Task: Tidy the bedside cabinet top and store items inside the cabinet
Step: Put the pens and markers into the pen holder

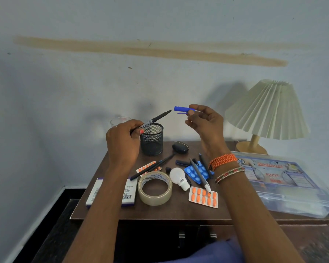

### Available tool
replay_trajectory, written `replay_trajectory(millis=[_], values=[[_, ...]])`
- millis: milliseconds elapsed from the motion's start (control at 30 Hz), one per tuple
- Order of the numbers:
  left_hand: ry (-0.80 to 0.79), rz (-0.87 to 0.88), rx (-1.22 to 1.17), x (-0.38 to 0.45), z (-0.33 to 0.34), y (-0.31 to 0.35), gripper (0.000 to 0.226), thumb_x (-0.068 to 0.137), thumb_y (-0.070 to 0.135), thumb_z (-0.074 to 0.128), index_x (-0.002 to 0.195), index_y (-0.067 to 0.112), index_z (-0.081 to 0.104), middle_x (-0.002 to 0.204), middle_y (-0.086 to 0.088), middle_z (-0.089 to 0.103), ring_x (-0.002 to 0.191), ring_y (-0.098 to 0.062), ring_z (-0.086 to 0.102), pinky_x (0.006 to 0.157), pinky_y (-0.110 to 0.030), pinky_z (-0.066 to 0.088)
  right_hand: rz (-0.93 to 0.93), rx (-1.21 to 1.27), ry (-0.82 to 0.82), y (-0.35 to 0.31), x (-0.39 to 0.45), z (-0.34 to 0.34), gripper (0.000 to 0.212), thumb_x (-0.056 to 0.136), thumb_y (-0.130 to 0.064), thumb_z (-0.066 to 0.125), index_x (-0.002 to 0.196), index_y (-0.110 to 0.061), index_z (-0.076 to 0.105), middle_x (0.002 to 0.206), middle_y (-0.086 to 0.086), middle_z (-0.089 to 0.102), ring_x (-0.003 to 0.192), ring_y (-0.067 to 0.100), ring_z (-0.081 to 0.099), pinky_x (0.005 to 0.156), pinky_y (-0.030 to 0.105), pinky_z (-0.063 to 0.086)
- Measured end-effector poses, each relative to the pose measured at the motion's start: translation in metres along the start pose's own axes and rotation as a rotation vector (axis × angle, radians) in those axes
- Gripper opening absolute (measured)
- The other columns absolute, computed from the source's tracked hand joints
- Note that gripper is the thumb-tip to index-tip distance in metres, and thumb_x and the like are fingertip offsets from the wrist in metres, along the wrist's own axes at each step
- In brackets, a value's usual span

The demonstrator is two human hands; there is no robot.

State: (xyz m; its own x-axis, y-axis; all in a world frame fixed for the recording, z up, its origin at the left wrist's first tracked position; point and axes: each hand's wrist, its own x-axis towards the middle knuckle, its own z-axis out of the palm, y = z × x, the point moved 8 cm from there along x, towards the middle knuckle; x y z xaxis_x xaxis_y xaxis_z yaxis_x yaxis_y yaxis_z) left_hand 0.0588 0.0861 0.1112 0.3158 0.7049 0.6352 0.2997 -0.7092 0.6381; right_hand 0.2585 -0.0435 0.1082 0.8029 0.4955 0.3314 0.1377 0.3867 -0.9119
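Note:
My left hand point(123, 141) grips a black pen point(156, 118) raised above the brown cabinet top point(179, 211), its bare tip pointing up and right. My right hand point(205, 122) pinches the pen's blue cap point(181, 109) a short gap from that tip. Just below the pen stands a black mesh pen cup point(152, 139). On the cabinet top lie several pens point(199, 173), orange pill strips point(203, 197), a blue pill strip point(197, 172), a white bulb point(179, 177), a tape roll point(155, 187), a white box point(95, 194) and a dark earbud case point(180, 146).
A clear first-aid box point(285, 183) fills the right side of the top, with a pleated lamp point(268, 111) behind it. A glass point(120, 121) stands by the wall behind my left hand. The cabinet doors with metal handles point(181, 235) are shut below.

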Motion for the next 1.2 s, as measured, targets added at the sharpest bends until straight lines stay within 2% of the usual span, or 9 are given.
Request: replay_trajectory(millis=[100,167,300,467,800,967,1200], values=[[0.002,0.002,0.003,0.0,0.001,-0.001,0.018,0.086,0.015,0.063,0.101,0.012,0.072,0.096,-0.008,0.074,0.088,-0.024,0.067,0.086,-0.042,0.053,-0.114,-0.133,-0.005,-0.007,-0.001,0.002,0.019,0.09,0.003,0.056,0.101,-0.005,0.07,0.085,0.008,0.069,0.075,0.016,0.062,0.072,0.022,0.058],[-0.01,-0.009,0.016,0.001,0.006,-0.005,0.019,0.087,0.018,0.062,0.103,0.014,0.072,0.099,-0.007,0.074,0.092,-0.026,0.066,0.087,-0.044,0.052,-0.159,-0.17,0.051,-0.01,-0.001,-0.002,0.02,0.09,0.001,0.057,0.1,-0.009,0.071,0.088,0.004,0.071,0.075,0.015,0.065,0.075,0.025,0.059],[-0.03,-0.036,0.029,0.001,0.012,-0.013,0.021,0.089,0.021,0.06,0.107,0.02,0.07,0.105,-0.004,0.072,0.101,-0.03,0.062,0.09,-0.049,0.05,-0.185,-0.164,0.144,-0.013,0.0,-0.012,0.022,0.091,-0.003,0.058,0.102,-0.016,0.072,0.088,-0.004,0.071,0.07,0.005,0.068,0.079,0.027,0.058],[-0.024,-0.036,0.009,0.001,0.015,-0.012,0.022,0.088,0.02,0.061,0.108,0.018,0.071,0.107,-0.005,0.072,0.103,-0.03,0.061,0.092,-0.049,0.049,-0.204,-0.171,0.143,-0.017,-0.004,-0.009,0.028,0.091,-0.002,0.056,0.101,-0.024,0.071,0.086,-0.01,0.07,0.07,0.002,0.067,0.081,0.029,0.058],[-0.019,-0.03,0.011,0.0,0.014,-0.007,0.023,0.088,0.019,0.061,0.109,0.015,0.07,0.108,-0.008,0.071,0.103,-0.03,0.061,0.096,-0.05,0.047,-0.203,-0.203,0.134,-0.021,-0.006,-0.006,0.022,0.09,-0.005,0.06,0.103,-0.018,0.072,0.085,-0.01,0.07,0.077,0.014,0.068,0.084,0.037,0.058],[-0.017,-0.023,0.016,0.0,0.011,-0.006,0.023,0.088,0.018,0.061,0.108,0.013,0.07,0.106,-0.009,0.072,0.102,-0.033,0.062,0.097,-0.052,0.045,-0.202,-0.182,0.156,-0.025,-0.009,-0.006,0.011,0.088,-0.008,0.063,0.093,-0.016,0.067,0.079,-0.002,0.071,0.074,0.016,0.069,0.081,0.04,0.058],[-0.007,-0.001,0.061,0.001,0.01,-0.004,0.021,0.089,0.02,0.061,0.107,0.015,0.071,0.104,-0.008,0.073,0.101,-0.034,0.061,0.096,-0.051,0.046,-0.244,-0.244,0.191,-0.031,-0.011,-0.007,0.009,0.086,-0.011,0.066,0.084,-0.02,0.067,0.08,-0.002,0.071,0.077,0.021,0.069,0.079,0.038,0.058]])
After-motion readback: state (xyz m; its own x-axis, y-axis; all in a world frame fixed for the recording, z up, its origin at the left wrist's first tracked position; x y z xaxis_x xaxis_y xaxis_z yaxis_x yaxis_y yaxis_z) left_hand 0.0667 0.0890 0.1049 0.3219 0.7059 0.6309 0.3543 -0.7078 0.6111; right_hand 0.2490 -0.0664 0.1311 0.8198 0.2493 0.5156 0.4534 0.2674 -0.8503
